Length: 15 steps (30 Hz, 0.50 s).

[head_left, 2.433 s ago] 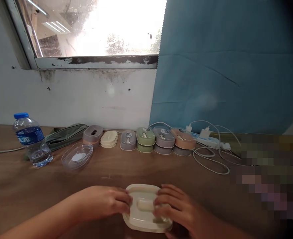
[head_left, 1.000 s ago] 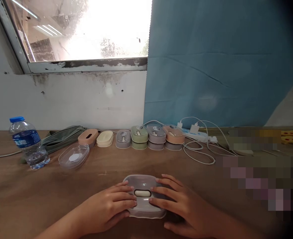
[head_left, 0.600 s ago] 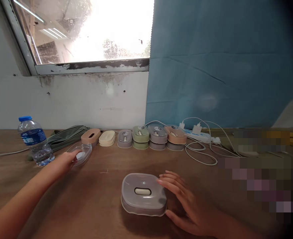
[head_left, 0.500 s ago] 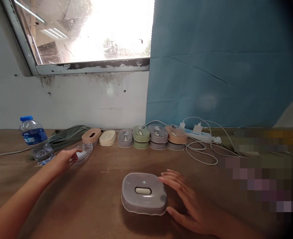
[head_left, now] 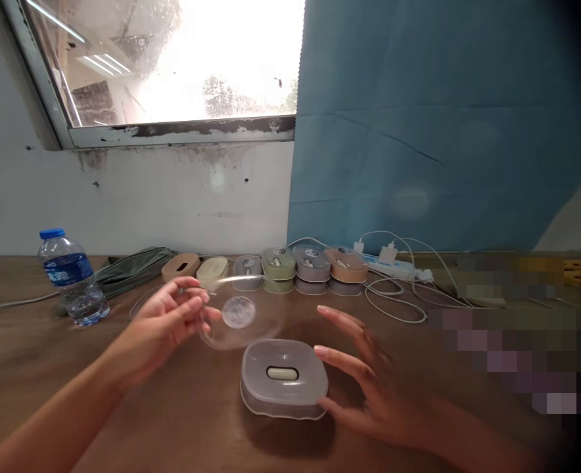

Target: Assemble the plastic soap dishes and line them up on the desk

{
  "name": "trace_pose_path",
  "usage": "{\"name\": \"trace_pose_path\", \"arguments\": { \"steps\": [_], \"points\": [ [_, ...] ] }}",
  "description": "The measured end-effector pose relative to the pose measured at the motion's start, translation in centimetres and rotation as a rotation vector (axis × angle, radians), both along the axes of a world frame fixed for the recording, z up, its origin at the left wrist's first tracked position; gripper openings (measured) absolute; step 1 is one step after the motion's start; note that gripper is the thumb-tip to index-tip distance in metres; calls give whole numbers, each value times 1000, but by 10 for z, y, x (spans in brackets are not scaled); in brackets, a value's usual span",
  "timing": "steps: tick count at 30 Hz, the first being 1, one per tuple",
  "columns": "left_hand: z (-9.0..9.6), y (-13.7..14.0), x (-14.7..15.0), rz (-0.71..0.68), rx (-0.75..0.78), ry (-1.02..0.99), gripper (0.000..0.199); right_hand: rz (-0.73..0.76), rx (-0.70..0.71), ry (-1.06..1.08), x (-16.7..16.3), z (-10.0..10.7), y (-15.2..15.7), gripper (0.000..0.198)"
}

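My left hand (head_left: 172,315) pinches the left edge of a clear plastic lid (head_left: 271,309), which bears a round pale sticker and is held tilted in the air. Below and to the right of the lid, a grey rounded box (head_left: 284,394) sits on the table, with a cream oval piece (head_left: 282,374) in the slot on its top. My right hand (head_left: 364,374) is at the box's right side with fingers spread. Its thumb and a fingertip are close to the box's edge; whether they touch it I cannot tell.
Along the wall stand a pink box (head_left: 180,267), cream lids (head_left: 212,270), a small grey box (head_left: 247,272) and stacked boxes in green (head_left: 278,263), grey and orange. A water bottle (head_left: 71,279) is at left, by a dark cloth (head_left: 135,268). A power strip (head_left: 394,267) with white cables lies right.
My left hand has lifted the clear lid from the table and brought it right, to just behind the grey box. The fingers of my right hand have spread wider.
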<state>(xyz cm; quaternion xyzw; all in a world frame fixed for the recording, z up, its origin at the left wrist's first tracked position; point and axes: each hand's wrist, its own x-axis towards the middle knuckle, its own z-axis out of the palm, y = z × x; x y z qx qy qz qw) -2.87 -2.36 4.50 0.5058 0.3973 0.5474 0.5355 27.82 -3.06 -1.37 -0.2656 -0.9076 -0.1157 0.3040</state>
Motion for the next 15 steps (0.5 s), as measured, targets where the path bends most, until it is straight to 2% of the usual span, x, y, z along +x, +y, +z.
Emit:
{"name": "trace_pose_path", "arguments": {
  "steps": [2, 4, 8, 10, 13, 15],
  "points": [
    [-12, -5, 23, -159, -128, -128, 36, 8, -20, -24, -8, 7, -1, 67],
    [-24, -6, 40, -244, -239, -192, 33, 33, -52, -78, -14, 10, 0, 70],
    [-37, 3, 54, -217, -347, -209, 34, 81, -189, -206, -19, 11, 12, 60],
    [-39, 10, 54, -189, -337, -128, 33, 83, -259, -232, -19, 10, 19, 56],
    [-44, 18, 46, -127, -232, 138, 34, 84, -356, -251, -22, 11, 26, 57],
    [-50, 20, 39, -176, -187, 265, 37, 94, -431, -280, -25, 11, 26, 58]
  ]
}}
